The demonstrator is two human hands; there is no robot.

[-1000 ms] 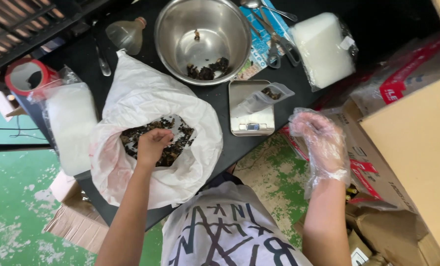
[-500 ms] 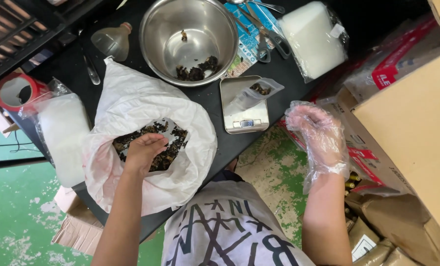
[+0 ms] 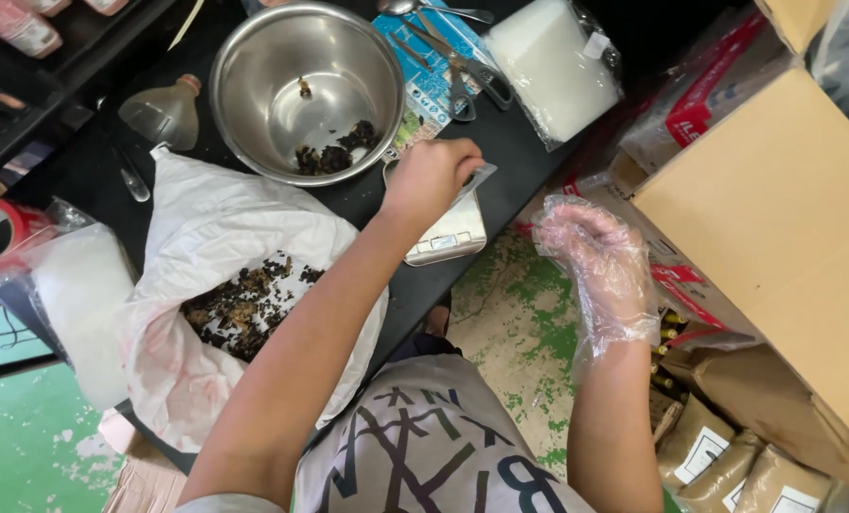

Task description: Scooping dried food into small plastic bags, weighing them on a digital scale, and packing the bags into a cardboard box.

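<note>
Two hands: left hand over one scale; one bowl

Left hand pinched, arm extended; right hand gloved, curled.

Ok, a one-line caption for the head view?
Bare left hand over a small scale, gloved right hand raised off the table, open white bag of dark dried bits alongside.

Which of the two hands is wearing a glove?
The right hand, held off the table's edge in a clear plastic glove. The left hand is bare, over the scale.
</note>
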